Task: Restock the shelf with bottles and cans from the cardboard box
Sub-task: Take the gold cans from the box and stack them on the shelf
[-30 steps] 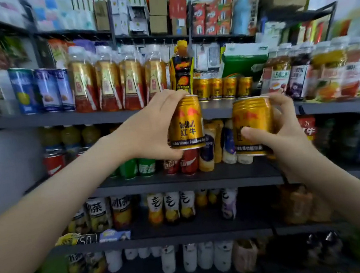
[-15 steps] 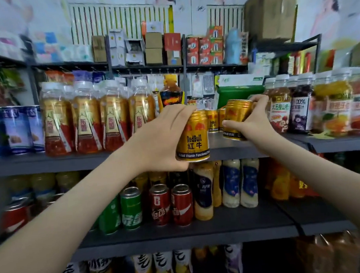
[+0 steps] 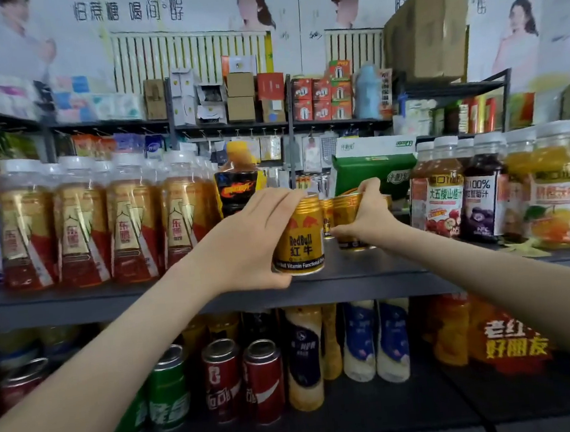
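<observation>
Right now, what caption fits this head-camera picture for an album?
Left hand grips a Red Bull can, right hand holds a second gold can, both at the shelf.

head camera faces the shelf [image 3: 351, 279] closely, level.

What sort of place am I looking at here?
Most likely a small grocery or convenience store. Metal shelves carry rows of bottled drinks, with cola cans below and boxed goods higher up. The left hand holds a Red Bull can and the right hand a gold can.
</observation>
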